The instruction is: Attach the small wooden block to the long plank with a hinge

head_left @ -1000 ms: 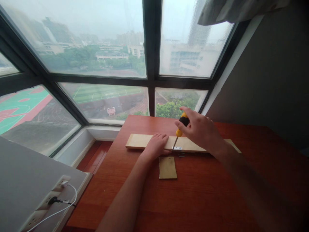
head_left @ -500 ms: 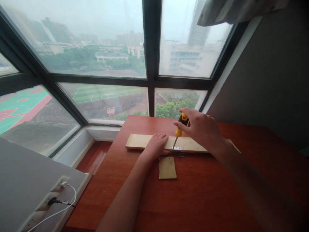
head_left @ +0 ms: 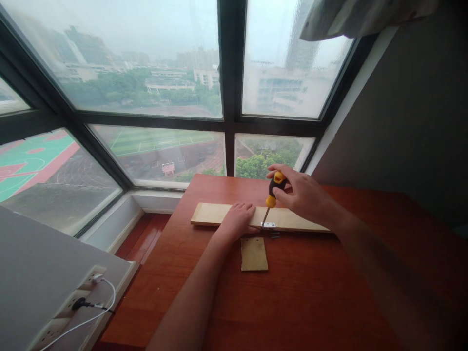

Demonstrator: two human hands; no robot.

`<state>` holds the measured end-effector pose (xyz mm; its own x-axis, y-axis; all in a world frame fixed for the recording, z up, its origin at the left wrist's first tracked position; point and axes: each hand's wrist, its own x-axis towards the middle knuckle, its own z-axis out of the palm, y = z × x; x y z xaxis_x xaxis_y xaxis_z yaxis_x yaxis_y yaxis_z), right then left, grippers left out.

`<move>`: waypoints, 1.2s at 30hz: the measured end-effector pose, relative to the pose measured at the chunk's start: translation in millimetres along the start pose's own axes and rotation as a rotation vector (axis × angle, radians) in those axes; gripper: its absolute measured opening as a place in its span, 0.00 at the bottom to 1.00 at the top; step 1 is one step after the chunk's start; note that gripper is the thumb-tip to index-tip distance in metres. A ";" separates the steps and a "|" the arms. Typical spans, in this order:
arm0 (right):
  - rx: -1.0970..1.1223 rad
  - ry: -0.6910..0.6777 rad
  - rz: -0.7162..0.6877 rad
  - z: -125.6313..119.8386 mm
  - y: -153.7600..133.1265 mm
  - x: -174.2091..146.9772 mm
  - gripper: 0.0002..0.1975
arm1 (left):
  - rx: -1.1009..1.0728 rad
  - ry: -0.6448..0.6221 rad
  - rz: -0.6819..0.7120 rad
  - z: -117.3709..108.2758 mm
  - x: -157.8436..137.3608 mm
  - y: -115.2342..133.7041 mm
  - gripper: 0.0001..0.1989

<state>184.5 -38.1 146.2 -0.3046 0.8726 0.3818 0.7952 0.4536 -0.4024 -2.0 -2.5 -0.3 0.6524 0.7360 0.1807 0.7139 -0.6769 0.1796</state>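
Note:
A long pale wooden board (head_left: pixel 208 213) lies across the table. My left hand (head_left: pixel 239 218) holds it down, fingers over the top face and thumb at its front edge. My right hand (head_left: pixel 302 190) grips the yellow and black handle of a screwdriver (head_left: pixel 271 201), which leans slightly to the right. Its tip meets the left end of a small silver metal hinge or bracket (head_left: pixel 269 224) on the board's front edge; any screw under the tip is too small to make out. Several loose screws (head_left: pixel 275 235) lie just in front. Nearer me is a small rectangular wooden piece (head_left: pixel 254 254) with a hole near its top.
The reddish-brown table (head_left: pixel 310 292) stands against large dark-framed windows (head_left: pixel 229 97). To the left, a low white wall carries sockets (head_left: pixel 68 304) with plugs and a white cable (head_left: pixel 109 304). Some cloth (head_left: pixel 340 22) hangs at the upper right.
My right hand has rotated around the screwdriver handle, its thumb and fingers shifting to the right. The left hand and the board stay put.

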 end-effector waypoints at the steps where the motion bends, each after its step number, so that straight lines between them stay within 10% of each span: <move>1: 0.038 -0.014 -0.002 -0.9 1.5 -0.5 0.23 | 0.002 -0.005 -0.003 -0.1 0.2 0.1 0.29; 22: -0.523 0.105 0.156 3.1 -13.5 1.6 0.20 | -0.019 -0.027 -0.014 -4.7 0.7 2.0 0.26; 36: 0.327 -0.198 -0.031 -8.5 15.9 6.8 0.26 | -0.019 -0.013 -0.005 -3.3 0.4 0.8 0.28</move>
<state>199.5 -26.5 149.5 -0.4464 0.8613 0.2429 0.5847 0.4862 -0.6494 -2.0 -2.8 3.1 0.6524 0.7392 0.1670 0.7122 -0.6734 0.1985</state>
